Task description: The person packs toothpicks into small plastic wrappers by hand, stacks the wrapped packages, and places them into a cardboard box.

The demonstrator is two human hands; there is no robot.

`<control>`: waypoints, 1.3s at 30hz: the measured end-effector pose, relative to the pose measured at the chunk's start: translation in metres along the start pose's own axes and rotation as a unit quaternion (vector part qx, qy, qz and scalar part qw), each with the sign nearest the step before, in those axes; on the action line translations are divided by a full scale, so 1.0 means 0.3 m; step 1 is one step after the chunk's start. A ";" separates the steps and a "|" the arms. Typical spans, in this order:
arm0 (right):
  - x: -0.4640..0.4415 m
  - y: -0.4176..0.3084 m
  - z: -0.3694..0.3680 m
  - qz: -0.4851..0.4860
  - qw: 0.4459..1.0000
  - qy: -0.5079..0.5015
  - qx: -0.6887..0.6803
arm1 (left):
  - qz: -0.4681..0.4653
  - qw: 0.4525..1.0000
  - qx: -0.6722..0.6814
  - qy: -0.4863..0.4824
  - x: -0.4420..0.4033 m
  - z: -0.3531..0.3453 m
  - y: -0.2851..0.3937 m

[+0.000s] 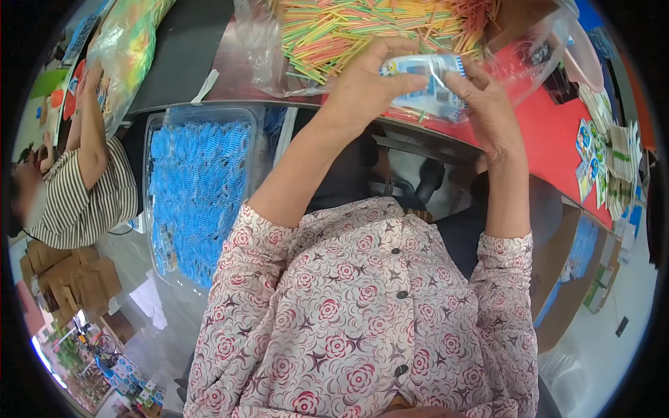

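The left hand's thumb (411,84) pressed on the near face of a small white-and-blue plastic packet (433,93), while its other fingers curled round the far side, partly hidden. The right hand (486,97) pinched the packet's opposite end, thumb on the face and index finger at the corner; its remaining fingers were hard to make out. The packet was held up between both hands, above the near edge of a red-covered table (550,150). It bore blue striped ends and some print, too small and glary to read. Just beyond the hands, a heap of thin yellow, green and pink sticks (334,35) lay in a clear plastic bag (254,52), cut off by the top edge. Left of the wearer's floral shirt (334,306), a clear plastic bin (254,132) was full of blue striped packets (201,184), their labels illegible. Further left, a person in a striped shirt (80,191) reached up beside another plastic bag (132,52), above flattened brown cardboard (77,279). At the far right stood stacks of printed cards (619,161), their wording unreadable, near a pink container (582,59), only partly visible. The round lens border blackened the corners.
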State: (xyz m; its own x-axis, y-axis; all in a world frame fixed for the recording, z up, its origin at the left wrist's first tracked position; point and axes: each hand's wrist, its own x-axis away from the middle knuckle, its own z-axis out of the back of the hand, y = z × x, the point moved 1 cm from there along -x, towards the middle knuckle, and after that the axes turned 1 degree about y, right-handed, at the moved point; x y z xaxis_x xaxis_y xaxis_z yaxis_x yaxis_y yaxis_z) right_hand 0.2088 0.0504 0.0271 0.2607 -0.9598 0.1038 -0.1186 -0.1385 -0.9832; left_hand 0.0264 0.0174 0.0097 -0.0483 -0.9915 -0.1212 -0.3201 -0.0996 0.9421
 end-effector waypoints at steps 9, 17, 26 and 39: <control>0.032 0.089 -0.119 0.026 0.986 0.004 0.165 | -0.059 0.983 -0.165 0.059 0.099 0.076 -0.002; 0.042 0.091 -0.222 0.069 0.959 -0.032 0.274 | -0.030 0.965 -0.260 0.031 0.142 0.153 0.079; -0.198 0.062 -0.354 0.467 0.694 -0.128 0.532 | -0.069 0.936 -0.257 0.233 0.196 0.400 0.149; -0.281 0.134 -0.545 0.443 0.550 -0.177 0.686 | -0.023 0.962 -0.058 0.265 0.197 0.470 0.145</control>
State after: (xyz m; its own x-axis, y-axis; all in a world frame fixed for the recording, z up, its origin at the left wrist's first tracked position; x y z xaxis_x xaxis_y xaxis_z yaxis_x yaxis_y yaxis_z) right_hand 0.0255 0.0858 0.0034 0.8814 -0.3618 -0.3035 0.4217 0.8924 0.1609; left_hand -0.1237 -0.0335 -0.0006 0.4617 -0.8869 -0.0158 -0.2009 -0.1219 0.9720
